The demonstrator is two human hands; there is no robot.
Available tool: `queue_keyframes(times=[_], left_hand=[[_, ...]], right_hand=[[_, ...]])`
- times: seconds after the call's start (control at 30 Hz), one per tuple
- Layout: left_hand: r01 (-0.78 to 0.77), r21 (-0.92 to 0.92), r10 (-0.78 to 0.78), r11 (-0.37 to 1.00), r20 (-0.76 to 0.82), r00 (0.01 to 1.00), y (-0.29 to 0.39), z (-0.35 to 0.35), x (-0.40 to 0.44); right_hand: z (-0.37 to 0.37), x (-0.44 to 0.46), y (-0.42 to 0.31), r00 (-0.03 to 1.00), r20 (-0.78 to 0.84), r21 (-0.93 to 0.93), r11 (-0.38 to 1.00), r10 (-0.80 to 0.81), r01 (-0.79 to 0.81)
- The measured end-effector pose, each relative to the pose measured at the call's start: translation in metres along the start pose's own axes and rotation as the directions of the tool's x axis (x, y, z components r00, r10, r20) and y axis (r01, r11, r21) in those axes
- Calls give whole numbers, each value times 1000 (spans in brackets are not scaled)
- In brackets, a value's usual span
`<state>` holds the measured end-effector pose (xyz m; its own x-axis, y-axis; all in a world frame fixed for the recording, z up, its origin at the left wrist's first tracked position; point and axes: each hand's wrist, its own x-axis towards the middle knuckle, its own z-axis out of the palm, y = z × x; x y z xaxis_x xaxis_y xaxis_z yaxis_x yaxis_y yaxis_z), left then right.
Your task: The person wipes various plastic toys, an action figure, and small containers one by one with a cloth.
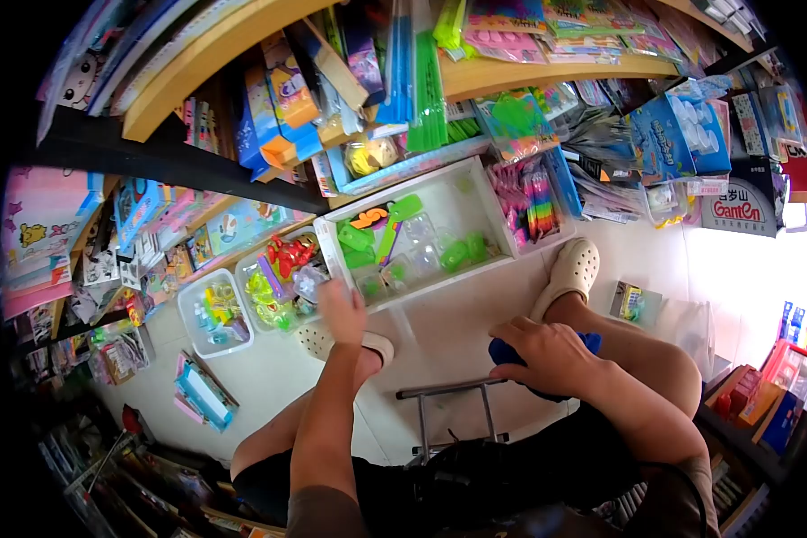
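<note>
My left hand (342, 312) reaches over the near edge of a plastic tub (242, 269) of small toys. Motion smears its fingers, so what they hold, if anything, is unclear. Beside it lie a clear plastic packet (309, 283), red toy pieces (292, 255) and yellow-green pieces (264, 291). A white drawer-like box (502, 235) just beyond holds green plastic pieces (357, 240), an orange moustache-shaped piece (368, 218) and clear packets. My right hand (551, 357) rests near my knee, its fingers curled over a dark blue cloth (507, 352).
A clear bin (184, 300) of small toys stands on the floor at left, with a light blue box (208, 394) nearer me. Packed shelves (556, 73) rise ahead. A metal stool frame (448, 392) sits between my legs. Red boxes (740, 390) stand at right.
</note>
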<state>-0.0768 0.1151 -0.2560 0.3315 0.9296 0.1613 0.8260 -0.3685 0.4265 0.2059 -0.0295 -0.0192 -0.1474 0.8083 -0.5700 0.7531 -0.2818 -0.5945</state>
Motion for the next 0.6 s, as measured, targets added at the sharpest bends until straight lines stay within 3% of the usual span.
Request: queue_keyframes(times=[0.03,0.13,0.23,0.27,0.4,0.5,0.6], left_hand=[[-46,-99,60,994,147,987,8,14,2],[-28,-64,54,998,452,891,25,57,10],[107,48,-115,993,572,812,22,92,20],[189,162,-249,968,667,703,19,103,25],[74,414,-360,907,673,646,36,97,36],[51,369,-286,928,619,731,26,104,32],[108,289,-284,951,683,673,28,99,36]], right_hand=[[2,-3,1,1000,10,16,1000,9,-9],[15,-8,9,1000,-21,10,1000,20,-20],[22,-13,16,996,14,46,995,91,-91],[23,-14,19,995,24,65,993,93,-95],[20,-18,28,992,64,85,990,109,-114],[16,-17,29,993,53,90,990,108,-112],[10,-17,28,994,4,91,990,107,-107]])
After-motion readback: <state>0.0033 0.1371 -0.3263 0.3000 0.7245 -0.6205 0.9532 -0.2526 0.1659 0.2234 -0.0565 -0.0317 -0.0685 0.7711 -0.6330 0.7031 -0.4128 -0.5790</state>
